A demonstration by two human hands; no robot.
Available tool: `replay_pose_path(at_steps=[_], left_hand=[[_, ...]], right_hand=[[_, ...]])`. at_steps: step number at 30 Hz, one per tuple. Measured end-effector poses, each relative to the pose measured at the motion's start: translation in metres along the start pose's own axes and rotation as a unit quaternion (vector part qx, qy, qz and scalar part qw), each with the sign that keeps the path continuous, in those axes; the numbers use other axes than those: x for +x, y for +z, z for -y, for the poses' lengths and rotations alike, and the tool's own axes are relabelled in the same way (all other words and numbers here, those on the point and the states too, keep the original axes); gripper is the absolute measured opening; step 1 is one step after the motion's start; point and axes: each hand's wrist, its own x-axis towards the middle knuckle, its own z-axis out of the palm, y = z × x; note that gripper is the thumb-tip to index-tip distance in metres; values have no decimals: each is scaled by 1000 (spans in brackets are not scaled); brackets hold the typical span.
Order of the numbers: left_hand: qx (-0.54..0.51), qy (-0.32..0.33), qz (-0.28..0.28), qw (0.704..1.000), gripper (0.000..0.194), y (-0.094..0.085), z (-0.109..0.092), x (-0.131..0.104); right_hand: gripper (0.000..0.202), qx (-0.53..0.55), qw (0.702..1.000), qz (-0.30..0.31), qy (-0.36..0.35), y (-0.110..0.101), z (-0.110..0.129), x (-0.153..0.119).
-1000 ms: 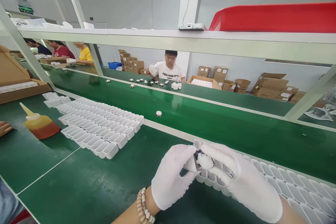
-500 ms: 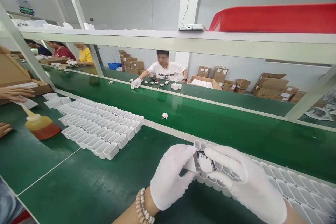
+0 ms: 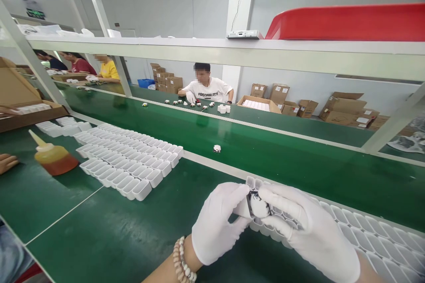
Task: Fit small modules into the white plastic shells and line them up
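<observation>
My left hand (image 3: 219, 225), in a white glove, pinches a white plastic housing (image 3: 242, 207) that lies tilted on its side. In my gloved right hand (image 3: 314, 227), thumb and fingers close round a small white part with black edges and wires (image 3: 259, 205). The part sits at the housing's open end; how far inside it is, I cannot tell. Rows of white housings (image 3: 360, 223) stand open side up beneath and to the right of my hands. Another white-and-black part (image 3: 217, 148) rests on the green conveyor belt (image 3: 282, 159).
To the left, many open white housings (image 3: 133, 159) stand in rows near a squeeze bottle (image 3: 55, 159) of orange liquid. A co-worker's hand (image 3: 6, 162) rests at the left edge. Across the belt sits a person (image 3: 210, 90) with several small parts. A shelf (image 3: 212, 53) spans overhead.
My hands hold almost the same pose, the part pressed close to the housing. The part on the belt has moved right. The person opposite has drawn a gloved hand back from the belt.
</observation>
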Motion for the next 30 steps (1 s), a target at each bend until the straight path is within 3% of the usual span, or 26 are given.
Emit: replay_pose_path(at_steps=[10,15,18,22,28,30], left_hand=[[4,8,11,1000,61,-2,-3,1],[-9,-28,-12,999,60,-1,-2,2],[-19,-55,-28,998,56,1,1,1],[-30,-82,-31,996,53,2,3,-3],[-49,-74,-33,996,51,1,-2,-5],[-55,-107,-32,992,50,2,-2,-6]], right_hand=[[17,-47,997,61,-29,-5,13,9],[47,-122,986,29,-111,7,2,7],[62,-132,984,27,-116,19,-3,3],[69,-102,989,33,-98,29,5,1],[68,-40,994,54,-89,36,21,2],[66,-51,995,38,-71,39,23,1]])
